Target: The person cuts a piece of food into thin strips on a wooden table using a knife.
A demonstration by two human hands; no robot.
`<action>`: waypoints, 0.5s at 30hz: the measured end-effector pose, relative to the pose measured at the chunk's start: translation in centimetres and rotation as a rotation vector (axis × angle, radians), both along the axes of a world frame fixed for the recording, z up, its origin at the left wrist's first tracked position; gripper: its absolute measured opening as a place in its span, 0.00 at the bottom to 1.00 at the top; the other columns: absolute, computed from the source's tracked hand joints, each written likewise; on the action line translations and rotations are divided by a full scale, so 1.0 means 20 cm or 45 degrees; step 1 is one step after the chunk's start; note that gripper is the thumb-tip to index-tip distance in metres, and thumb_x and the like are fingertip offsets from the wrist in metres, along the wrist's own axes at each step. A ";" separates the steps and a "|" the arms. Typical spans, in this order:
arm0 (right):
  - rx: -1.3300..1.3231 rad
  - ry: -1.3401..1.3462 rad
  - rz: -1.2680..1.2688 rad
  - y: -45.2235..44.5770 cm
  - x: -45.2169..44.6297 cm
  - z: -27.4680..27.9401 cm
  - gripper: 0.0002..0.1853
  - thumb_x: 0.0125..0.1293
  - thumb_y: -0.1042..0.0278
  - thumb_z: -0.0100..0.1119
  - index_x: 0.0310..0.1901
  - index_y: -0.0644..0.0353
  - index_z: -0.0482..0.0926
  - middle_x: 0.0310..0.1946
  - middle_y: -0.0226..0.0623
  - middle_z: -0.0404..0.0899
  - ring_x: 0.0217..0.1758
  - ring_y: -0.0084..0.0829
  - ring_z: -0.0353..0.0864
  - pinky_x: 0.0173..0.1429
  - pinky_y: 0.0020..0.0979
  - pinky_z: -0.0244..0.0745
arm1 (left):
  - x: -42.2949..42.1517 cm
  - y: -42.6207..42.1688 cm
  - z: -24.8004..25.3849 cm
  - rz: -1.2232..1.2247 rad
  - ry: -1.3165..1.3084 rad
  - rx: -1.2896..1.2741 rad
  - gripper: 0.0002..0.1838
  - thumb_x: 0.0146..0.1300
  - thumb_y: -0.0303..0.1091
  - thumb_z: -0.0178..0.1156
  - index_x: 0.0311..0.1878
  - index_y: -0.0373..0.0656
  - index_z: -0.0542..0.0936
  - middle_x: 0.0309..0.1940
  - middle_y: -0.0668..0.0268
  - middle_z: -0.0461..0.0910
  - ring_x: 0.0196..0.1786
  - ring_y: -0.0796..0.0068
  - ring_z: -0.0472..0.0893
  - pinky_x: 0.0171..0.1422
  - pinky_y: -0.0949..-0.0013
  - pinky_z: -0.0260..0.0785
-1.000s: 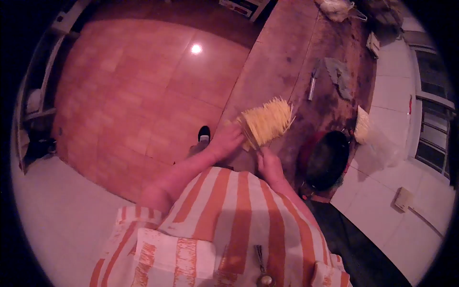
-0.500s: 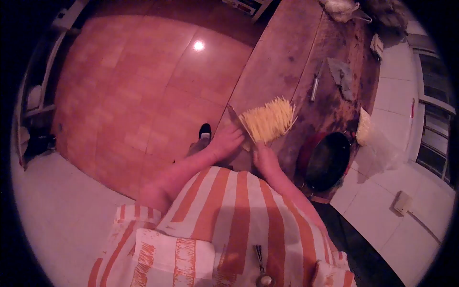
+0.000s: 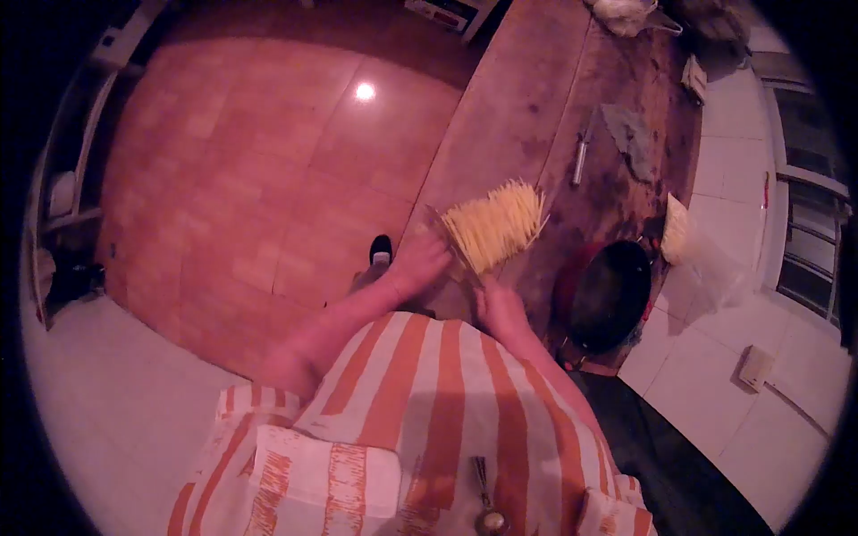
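A heap of thin yellow strips (image 3: 496,223) lies on the wooden table, spread to the right of a knife (image 3: 451,237). The dark blade runs slantwise along the heap's left edge. My right hand (image 3: 501,305) is closed around the knife's handle at the near end. On the blade's other side, my left hand (image 3: 424,256) has its fingers curled down close to the blade, against a pale yellow piece (image 3: 459,271) that is mostly hidden under them. The piece's exact kind is hard to tell in this pinkish light.
A dark wok (image 3: 611,297) sits on the table (image 3: 509,107) to the right. Farther back lie a metal-handled tool (image 3: 580,163) and a grey cloth (image 3: 630,138). A bag with yellow contents (image 3: 677,230) rests by the tiled wall. Plastic bags (image 3: 623,13) are at the far end.
The view has shifted slightly. Both hands stay at the knife and the yellow heap, with only small movement of the blade and fingers.
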State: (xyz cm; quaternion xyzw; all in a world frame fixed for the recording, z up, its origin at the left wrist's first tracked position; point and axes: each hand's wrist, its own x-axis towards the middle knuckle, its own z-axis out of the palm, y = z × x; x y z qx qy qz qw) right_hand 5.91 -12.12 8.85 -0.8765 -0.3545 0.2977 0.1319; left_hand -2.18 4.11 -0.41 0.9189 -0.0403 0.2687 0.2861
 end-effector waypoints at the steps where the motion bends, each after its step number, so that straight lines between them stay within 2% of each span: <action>1: -0.026 0.020 -0.015 -0.01 -0.01 0.00 0.06 0.58 0.70 0.49 0.35 0.62 0.68 0.23 0.59 0.72 0.30 0.57 0.73 0.33 0.51 0.66 | -0.01 0.00 0.02 -0.004 0.020 -0.026 0.09 0.39 0.27 0.53 0.28 0.40 0.71 0.36 0.59 0.72 0.43 0.59 0.72 0.44 0.63 0.68; 4: -0.025 -0.012 0.025 -0.01 0.00 -0.02 0.07 0.58 0.68 0.50 0.32 0.64 0.67 0.22 0.54 0.75 0.27 0.55 0.75 0.32 0.50 0.68 | -0.01 0.00 0.03 0.006 0.012 -0.058 0.09 0.38 0.28 0.54 0.28 0.40 0.71 0.35 0.60 0.72 0.42 0.59 0.72 0.44 0.63 0.68; 8: 0.001 -0.035 0.030 0.00 0.00 -0.13 0.07 0.57 0.69 0.50 0.32 0.63 0.67 0.22 0.54 0.75 0.28 0.54 0.75 0.33 0.50 0.69 | 0.02 0.02 0.10 -0.011 -0.075 -0.081 0.10 0.38 0.29 0.54 0.28 0.40 0.71 0.34 0.60 0.72 0.42 0.58 0.72 0.44 0.62 0.68; 11: -0.001 -0.054 -0.001 0.04 0.00 -0.17 0.07 0.57 0.69 0.50 0.32 0.63 0.67 0.23 0.54 0.75 0.29 0.54 0.75 0.34 0.50 0.69 | -0.01 0.01 0.04 -0.029 0.020 -0.104 0.11 0.38 0.28 0.54 0.29 0.39 0.71 0.35 0.60 0.72 0.43 0.58 0.72 0.45 0.62 0.68; 14: 0.158 -0.050 -0.020 0.01 -0.02 -0.18 0.07 0.58 0.68 0.50 0.33 0.63 0.68 0.24 0.55 0.74 0.30 0.55 0.74 0.34 0.49 0.68 | 0.00 0.01 0.09 0.004 -0.019 -0.034 0.11 0.40 0.27 0.54 0.31 0.39 0.72 0.36 0.60 0.72 0.43 0.57 0.72 0.44 0.62 0.68; 15: 0.221 -0.036 -0.119 0.02 -0.03 -0.17 0.07 0.58 0.68 0.49 0.33 0.63 0.68 0.24 0.56 0.74 0.31 0.55 0.74 0.34 0.50 0.68 | 0.00 0.01 0.08 0.002 -0.023 -0.025 0.11 0.40 0.27 0.54 0.31 0.39 0.72 0.36 0.60 0.72 0.43 0.57 0.72 0.44 0.62 0.68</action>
